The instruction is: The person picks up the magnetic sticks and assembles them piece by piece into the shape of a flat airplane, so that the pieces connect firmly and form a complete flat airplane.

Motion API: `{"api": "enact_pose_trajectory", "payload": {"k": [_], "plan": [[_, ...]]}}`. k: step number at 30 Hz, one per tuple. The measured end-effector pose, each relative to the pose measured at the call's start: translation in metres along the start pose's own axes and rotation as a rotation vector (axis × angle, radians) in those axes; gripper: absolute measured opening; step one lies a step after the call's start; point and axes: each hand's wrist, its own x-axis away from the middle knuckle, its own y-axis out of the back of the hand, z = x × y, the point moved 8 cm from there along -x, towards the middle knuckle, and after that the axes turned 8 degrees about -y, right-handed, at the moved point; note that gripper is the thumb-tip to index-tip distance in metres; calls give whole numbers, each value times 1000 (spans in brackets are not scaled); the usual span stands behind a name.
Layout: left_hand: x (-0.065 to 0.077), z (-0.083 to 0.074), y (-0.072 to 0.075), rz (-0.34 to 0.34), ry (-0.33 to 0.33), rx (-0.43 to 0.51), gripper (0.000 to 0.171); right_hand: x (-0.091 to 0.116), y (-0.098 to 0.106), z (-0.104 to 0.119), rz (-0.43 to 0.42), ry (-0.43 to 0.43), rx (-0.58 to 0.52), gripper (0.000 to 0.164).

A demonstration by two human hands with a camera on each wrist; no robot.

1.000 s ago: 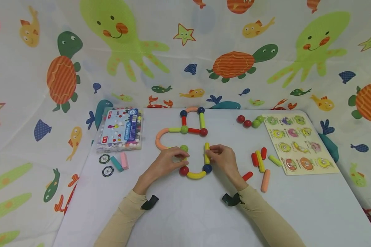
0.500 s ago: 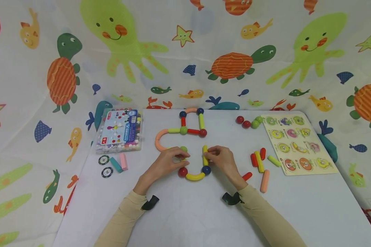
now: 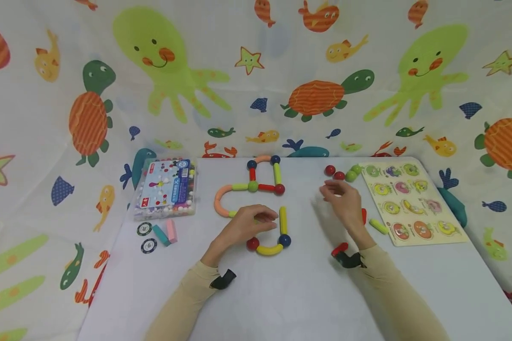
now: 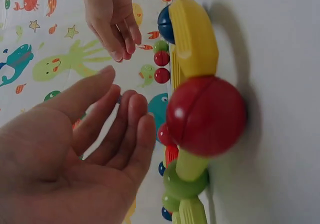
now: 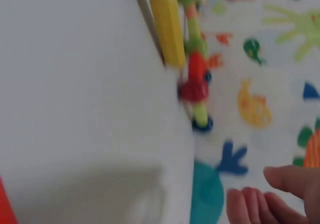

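My left hand (image 3: 249, 225) hovers with loosely bent fingers over the left side of a ball-and-stick chain, holding nothing. Close by its fingers in the left wrist view is a red ball (image 4: 207, 116), joined to a curved yellow rod (image 4: 195, 39) and to a green rod leading to a green ball (image 4: 185, 184). At the chain's right end, a blue ball (image 3: 284, 240) carries a straight yellow rod (image 3: 283, 220) that points away from me. My right hand (image 3: 343, 201) is raised off to the right, fingers loosely bent with nothing in them, near the loose red and green balls (image 3: 351, 176).
Behind lies a closed loop of rods and balls (image 3: 279, 189), linked by a curved orange piece (image 3: 219, 201). A bead box (image 3: 164, 187), round chips (image 3: 149, 245) and small blocks (image 3: 171, 231) lie left. A fruit puzzle board (image 3: 414, 203) and loose rods (image 3: 379, 226) lie right.
My right hand has let go of the straight yellow rod and moved right and away from me. My left hand has come off the chain's left side and shifted slightly right.
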Motion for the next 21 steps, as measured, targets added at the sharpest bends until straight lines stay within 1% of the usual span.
{"api": "enact_pose_trajectory", "payload": {"k": [2,3,5,7,9,12,15,21], "plan": [[-6,1,-5,15,24,-4,30,-15,25,-6,-107,2,-24,42],[-9,2,-7,18,32,-5,29,-22,37,-10,-150,-12,-37,42],[-14,3,-10,25,44,-3,27,-36,55,-21,-213,-49,-54,41],[-17,7,-13,28,54,-3,26,-48,68,-32,-256,-92,-47,40],[-17,10,-15,35,71,-2,26,-58,72,-42,-252,-141,-18,42],[-18,13,-19,50,87,-1,28,-70,72,-51,-228,-177,42,46],[-19,12,-22,63,96,-8,30,-78,67,-53,-210,-188,79,49],[-22,11,-26,96,76,-29,30,-87,59,-53,-173,-208,122,48]]}}
